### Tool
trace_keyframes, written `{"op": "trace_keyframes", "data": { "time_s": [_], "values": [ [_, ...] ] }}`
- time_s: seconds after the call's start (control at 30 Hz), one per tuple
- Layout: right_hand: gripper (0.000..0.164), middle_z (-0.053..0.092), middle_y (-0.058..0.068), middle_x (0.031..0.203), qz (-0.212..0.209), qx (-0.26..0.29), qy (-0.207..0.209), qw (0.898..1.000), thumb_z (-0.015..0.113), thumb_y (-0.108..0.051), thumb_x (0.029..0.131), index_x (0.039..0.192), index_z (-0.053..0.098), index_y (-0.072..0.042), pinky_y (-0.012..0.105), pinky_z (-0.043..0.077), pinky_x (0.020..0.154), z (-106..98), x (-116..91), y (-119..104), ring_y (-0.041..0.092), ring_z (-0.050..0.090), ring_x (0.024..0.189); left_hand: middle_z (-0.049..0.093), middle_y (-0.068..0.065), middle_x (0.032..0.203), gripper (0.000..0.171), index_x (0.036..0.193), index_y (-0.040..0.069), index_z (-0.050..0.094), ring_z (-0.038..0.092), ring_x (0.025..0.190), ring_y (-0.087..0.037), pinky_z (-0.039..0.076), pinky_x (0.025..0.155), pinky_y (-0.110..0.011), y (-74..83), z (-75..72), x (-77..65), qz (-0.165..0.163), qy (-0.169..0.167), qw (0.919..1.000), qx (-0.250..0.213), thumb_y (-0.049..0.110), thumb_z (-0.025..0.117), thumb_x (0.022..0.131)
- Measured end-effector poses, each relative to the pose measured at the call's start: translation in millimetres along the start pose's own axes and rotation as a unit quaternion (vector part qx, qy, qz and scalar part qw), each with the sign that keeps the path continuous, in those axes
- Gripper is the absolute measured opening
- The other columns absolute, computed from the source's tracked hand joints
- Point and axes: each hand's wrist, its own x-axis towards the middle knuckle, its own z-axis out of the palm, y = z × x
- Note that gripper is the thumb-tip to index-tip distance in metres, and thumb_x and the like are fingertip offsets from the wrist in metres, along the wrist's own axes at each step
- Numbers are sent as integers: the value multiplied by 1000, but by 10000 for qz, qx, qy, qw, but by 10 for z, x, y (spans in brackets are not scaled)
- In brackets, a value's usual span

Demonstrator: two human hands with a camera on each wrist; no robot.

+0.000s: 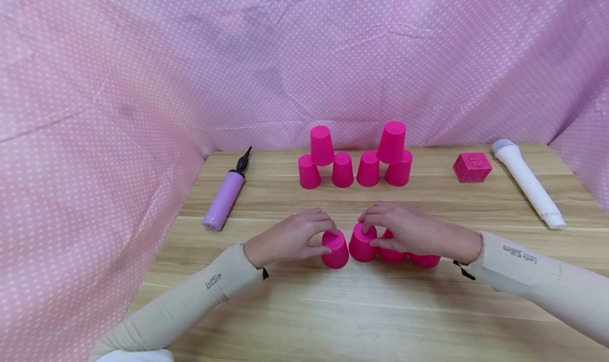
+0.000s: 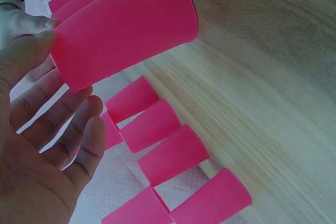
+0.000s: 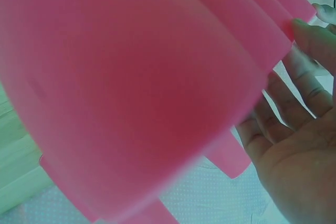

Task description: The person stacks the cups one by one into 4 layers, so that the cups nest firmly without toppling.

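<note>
Backdrop: pink dotted curtain (image 1: 285, 61). Work surface: wood-grain table (image 1: 266, 319).

Toward the back, two pink stacks, left stack (image 1: 322, 146) and right stack (image 1: 391, 144), each one cup bridging two, mouths down. Nearer: front row (image 1: 392, 256) of four identical cups, also mouth down, between the hands and under the right one.

Off to the sides: mic (image 1: 528, 182) right, pump (image 1: 224, 201) left. Both well apart from the cups.

Left hand (image 1: 297, 238): thumb and index pinch the end cup (image 1: 335, 255) at its closed end, other fingers spread loose. Right hand (image 1: 414, 230): same kind of pinch on the second cup (image 1: 363, 249), palm over the other two. Can't tell if either cup is off the table.

Cube (image 1: 472, 167) sits right of the stacks, no factor.

Step looks like positioning those two cups. Do it with light fingertip pressure; walls probably flex. Keep closed ends level so rims land flat. Hold the right palm high or it may clip the covered pair. Their rims are close; can't tell if touching. Small, slow moves, then release both fingers evenly.
</note>
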Motion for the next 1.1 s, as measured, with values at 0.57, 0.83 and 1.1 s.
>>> {"op": "trace_keyframes", "data": {
  "time_s": [0.57, 0.83, 1.1],
  "values": [
    [36, 61, -2, 104, 150, 99, -174, 9997, 82, -22, 74, 105, 67, -12, 31, 51, 81, -27, 34, -6, 15, 56, 98, 58, 6, 108, 34, 111, 17, 64, 50, 101, -7, 43, 88, -21, -4, 26, -2, 68, 110, 9999, 49, 28, 75, 81],
    [37, 61, -1, 105, -23, 45, -42, 10000, 82, -22, 73, 105, 67, -12, 31, 51, 80, -18, 25, 18, 14, 56, 98, 57, 6, 107, 33, 111, 17, 64, 49, 100, -6, 44, 87, -20, -13, 19, -4, 71, 152, 9999, -2, 27, 76, 81],
    [33, 63, 0, 101, -426, -69, 973, 9943, 85, -17, 69, 96, 66, -12, 34, 52, 75, -321, 111, 118, 16, 58, 94, 56, 4, 109, 32, 111, 13, 64, 51, 100, -8, 44, 85, -20, -70, -266, 22, 345, 834, 9959, -17, 25, 74, 82]
  ]
}}
